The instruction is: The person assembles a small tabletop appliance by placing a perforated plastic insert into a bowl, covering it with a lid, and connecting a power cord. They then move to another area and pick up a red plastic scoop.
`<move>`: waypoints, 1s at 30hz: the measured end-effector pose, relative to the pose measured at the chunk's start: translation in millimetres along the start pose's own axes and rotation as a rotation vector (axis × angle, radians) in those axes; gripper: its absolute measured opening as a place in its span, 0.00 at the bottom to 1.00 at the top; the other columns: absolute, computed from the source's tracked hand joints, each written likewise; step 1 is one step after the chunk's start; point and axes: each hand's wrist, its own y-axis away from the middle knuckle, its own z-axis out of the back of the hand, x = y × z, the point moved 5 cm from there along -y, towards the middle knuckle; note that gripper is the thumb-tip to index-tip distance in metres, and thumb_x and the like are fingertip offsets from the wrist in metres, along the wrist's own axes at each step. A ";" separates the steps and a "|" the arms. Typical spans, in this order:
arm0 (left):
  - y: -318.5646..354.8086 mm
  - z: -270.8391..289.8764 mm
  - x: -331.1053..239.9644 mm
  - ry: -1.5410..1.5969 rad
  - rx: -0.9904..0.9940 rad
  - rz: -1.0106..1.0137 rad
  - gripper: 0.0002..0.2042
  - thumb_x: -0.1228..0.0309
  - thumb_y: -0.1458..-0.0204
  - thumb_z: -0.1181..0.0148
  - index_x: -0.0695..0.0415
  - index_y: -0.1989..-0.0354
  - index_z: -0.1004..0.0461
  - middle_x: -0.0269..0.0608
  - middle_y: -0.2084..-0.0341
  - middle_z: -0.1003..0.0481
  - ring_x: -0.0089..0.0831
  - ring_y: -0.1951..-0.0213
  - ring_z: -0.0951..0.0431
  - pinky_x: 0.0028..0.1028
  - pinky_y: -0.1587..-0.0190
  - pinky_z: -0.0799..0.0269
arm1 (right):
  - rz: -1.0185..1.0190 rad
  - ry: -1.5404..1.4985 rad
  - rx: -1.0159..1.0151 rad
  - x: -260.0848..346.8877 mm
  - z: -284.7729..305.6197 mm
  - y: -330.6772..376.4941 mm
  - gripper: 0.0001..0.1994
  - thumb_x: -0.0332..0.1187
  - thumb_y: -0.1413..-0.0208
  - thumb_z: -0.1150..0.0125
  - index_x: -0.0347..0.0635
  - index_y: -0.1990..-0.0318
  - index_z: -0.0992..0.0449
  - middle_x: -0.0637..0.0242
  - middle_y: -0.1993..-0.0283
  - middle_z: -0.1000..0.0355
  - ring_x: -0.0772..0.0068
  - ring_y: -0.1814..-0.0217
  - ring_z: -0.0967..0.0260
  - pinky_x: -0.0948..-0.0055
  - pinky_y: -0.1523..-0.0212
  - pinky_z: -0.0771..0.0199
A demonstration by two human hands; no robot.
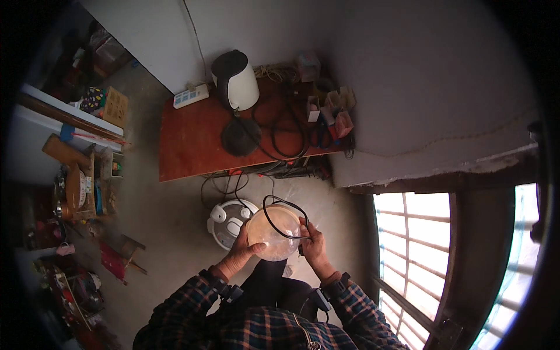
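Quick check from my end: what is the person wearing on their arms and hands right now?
Both forearms wear long plaid sleeves in dark blue, orange-red and pale lines. Each wrist carries a dark band: one on the left wrist, one on the right wrist, each with a small dark block attached. The left hand and right hand are bare, with no gloves; rings cannot be made out.

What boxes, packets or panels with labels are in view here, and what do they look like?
Small cartons: right end of the red table, pink and tan.
Power strip: table's back left corner, white, flat.
Patterned box: floor, left of table, tan.
Cooker panel: white cooker beside left hand.
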 end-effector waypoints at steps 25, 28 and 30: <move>-154.1 12.6 -41.5 0.020 -0.204 -0.023 0.46 0.65 0.58 0.29 0.58 0.30 0.50 0.46 0.38 0.38 0.36 0.35 0.40 0.37 0.33 0.43 | 0.223 0.001 0.229 69.0 26.1 -187.3 0.27 0.44 0.36 0.42 0.33 0.37 0.31 0.49 0.45 0.25 0.68 0.42 0.30 0.70 0.44 0.30; -178.2 1.4 -44.2 0.030 -0.189 -0.034 0.47 0.61 0.56 0.28 0.57 0.29 0.50 0.44 0.37 0.38 0.36 0.35 0.40 0.38 0.32 0.46 | 0.287 -0.040 0.291 71.6 38.3 -208.9 0.29 0.42 0.39 0.39 0.34 0.36 0.35 0.50 0.43 0.27 0.62 0.43 0.28 0.67 0.46 0.28; -189.9 -5.3 -47.1 0.066 -0.165 -0.007 0.50 0.55 0.56 0.27 0.56 0.28 0.51 0.43 0.34 0.41 0.36 0.33 0.42 0.39 0.31 0.49 | 0.313 -0.136 0.354 74.6 44.0 -218.0 0.29 0.42 0.40 0.37 0.35 0.36 0.36 0.53 0.44 0.29 0.56 0.44 0.28 0.64 0.47 0.27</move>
